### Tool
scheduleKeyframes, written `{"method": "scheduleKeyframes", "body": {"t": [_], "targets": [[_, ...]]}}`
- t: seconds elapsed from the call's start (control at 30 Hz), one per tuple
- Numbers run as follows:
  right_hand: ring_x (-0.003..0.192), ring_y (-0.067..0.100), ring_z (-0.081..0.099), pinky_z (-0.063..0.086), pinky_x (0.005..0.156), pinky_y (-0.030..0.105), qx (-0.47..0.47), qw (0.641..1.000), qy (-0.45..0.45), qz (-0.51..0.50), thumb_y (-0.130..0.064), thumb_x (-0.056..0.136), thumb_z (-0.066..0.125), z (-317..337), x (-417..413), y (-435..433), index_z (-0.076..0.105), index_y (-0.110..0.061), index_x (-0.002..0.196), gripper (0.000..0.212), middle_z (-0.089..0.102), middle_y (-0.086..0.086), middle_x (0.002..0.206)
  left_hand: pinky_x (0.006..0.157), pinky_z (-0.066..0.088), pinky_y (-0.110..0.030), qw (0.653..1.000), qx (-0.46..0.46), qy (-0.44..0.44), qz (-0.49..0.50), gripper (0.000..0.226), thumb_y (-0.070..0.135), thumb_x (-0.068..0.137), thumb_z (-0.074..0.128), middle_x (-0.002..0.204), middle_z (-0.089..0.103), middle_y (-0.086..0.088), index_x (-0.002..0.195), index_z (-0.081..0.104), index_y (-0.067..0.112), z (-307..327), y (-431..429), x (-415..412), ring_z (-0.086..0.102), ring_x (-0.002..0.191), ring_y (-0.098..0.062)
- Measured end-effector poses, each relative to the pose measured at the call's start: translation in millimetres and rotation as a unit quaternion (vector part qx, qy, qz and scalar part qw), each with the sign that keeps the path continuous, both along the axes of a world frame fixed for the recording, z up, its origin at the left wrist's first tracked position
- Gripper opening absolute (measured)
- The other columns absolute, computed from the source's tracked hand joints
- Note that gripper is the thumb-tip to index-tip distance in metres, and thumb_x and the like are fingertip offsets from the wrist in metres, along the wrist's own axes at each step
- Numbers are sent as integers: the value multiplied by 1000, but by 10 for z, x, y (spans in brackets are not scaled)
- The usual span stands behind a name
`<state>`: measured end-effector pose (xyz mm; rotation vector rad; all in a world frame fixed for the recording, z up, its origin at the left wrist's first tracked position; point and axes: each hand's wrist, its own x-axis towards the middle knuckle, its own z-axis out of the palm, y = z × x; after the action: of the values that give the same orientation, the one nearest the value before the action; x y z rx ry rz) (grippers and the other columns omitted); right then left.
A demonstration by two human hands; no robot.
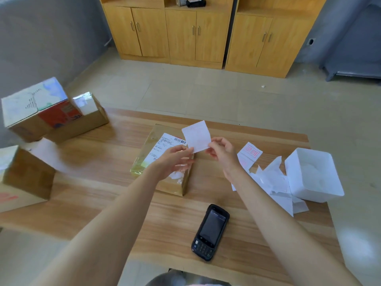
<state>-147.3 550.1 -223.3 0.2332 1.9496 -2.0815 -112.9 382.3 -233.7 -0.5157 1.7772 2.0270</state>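
A: Holding a slip in the air just above the parcel. Why up there?

B: Probably to peel or square it before pressing it down beside the shipping label. Pinching the lower right corner with the right hand, thumb against forefinger. Nipping the lower left corner with the left hand, remaining fingers loosely spread.

A: Noting what else around?

B: Seeing a scanner flat on the table, screen up, near the front edge, between the forearms. Also paper scraps heaped right of the parcel, touching a white foam box. Cardboard boxes at left, well apart.

A: Blocking anything?

B: Not really; only covering part of the parcel's top with the left wrist.
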Motion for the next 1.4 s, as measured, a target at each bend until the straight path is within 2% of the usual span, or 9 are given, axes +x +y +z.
{"method": "scheduleKeyframes", "body": {"t": [0.27, 0.5, 0.63, 0.8, 1.07, 1.2, 1.33, 1.4], "targets": [[72, 13, 62, 51, 75, 23, -18, 1000, 9, 22, -3, 90, 57, 91, 66, -356, 60, -16, 84, 14, 64, 2, 85, 93, 51, -36, 998, -45, 19, -41, 20, 33, 90, 63, 90, 60, 0, 88, 66, 13, 52, -426, 101, 65, 89, -17], [70, 11, 61, 50, 78, 26, -22, 1000, 5, 22, -4, 90, 58, 108, 73, -516, 61, -15, 85, 12, 63, 2, 84, 90, 52, -34, 996, -69, 23, -60, 20, 35, 87, 66, 93, 61, -1, 92, 71, 17, 51, -644, 58, 63, 87, -17], [67, 11, 60, 50, 74, 24, -36, 999, 2, 10, -4, 90, 58, 127, 68, -577, 60, -15, 84, 13, 63, 2, 81, 87, 52, -33, 996, -61, 27, -63, 17, 31, 86, 69, 91, 63, 0, 94, 70, 16, 56, -698, 30, 65, 85, -16], [66, 10, 63, 50, 78, 25, -31, 1000, -4, 1, -4, 90, 57, 96, 73, -585, 58, -15, 84, 13, 66, 3, 82, 91, 51, -34, 997, -44, 39, -49, 8, 23, 85, 71, 85, 68, 8, 87, 65, 17, 64, -737, 2, 67, 89, -15], [75, 14, 69, 52, 80, 25, 31, 999, -18, 35, -10, 89, 63, -47, 251, -562, 56, -13, 84, 9, 70, 3, 83, 93, 52, -32, 998, 32, 41, -18, 15, 14, 88, 67, 102, 70, -5, 82, 53, 18, 34, -762, -32, 69, 99, -21], [73, 15, 71, 53, 80, 26, 30, 996, -57, 54, -12, 88, 66, -132, 338, -612, 50, -12, 98, 19, 72, 7, 84, 89, 55, -32, 998, 44, 34, -10, 17, 8, 89, 64, 103, 69, -8, 85, 50, 16, -35, -791, -29, 71, 88, -22], [76, 17, 70, 55, 83, 33, 62, 993, -88, 43, -27, 89, 67, -212, 368, -612, 43, -14, 112, 36, 73, 5, 90, 79, 58, -27, 999, 35, 31, -11, 16, 3, 91, 60, 92, 65, -9, 90, 50, 15, -52, -837, -14, 68, 69, -17], [79, 14, 67, 56, 82, 31, 70, 994, -84, 18, -28, 87, 69, -237, 358, -588, 44, -16, 117, 41, 68, 3, 96, 77, 59, -27, 998, 20, 25, -45, 18, 1, 90, 61, 89, 63, -7, 95, 51, 14, -56, -873, -9, 66, 71, -17]]}}
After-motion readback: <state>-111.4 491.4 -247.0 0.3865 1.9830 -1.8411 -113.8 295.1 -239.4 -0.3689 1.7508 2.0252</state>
